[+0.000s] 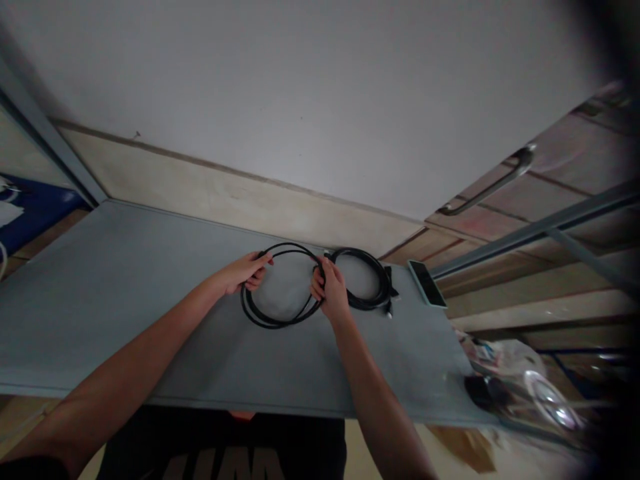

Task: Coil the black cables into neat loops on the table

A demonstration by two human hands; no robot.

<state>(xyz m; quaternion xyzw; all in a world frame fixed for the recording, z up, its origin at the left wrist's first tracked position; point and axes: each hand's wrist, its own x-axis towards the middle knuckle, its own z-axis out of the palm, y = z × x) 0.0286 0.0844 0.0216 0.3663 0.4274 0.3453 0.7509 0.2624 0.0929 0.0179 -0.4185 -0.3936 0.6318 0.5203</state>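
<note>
Through the head camera I look down on a grey tabletop (150, 300), with two bare forearms reaching in from below. The left hand (245, 273) pinches the left side of a looped black cable (270, 325) between thumb and fingers. The right hand (333, 290) wraps its fingers around the right side of the same cable, so the loops form a rough circle between the hands, over the middle of the tabletop near its back edge. I cannot tell whether the loops touch the surface. Just right of the right hand lies a second black coil (375, 301). Further right, a phone-like device (427, 285) with a dark face and pale edge rests near the tabletop's right edge. Behind stands a large, pale panel (300, 100).
</note>
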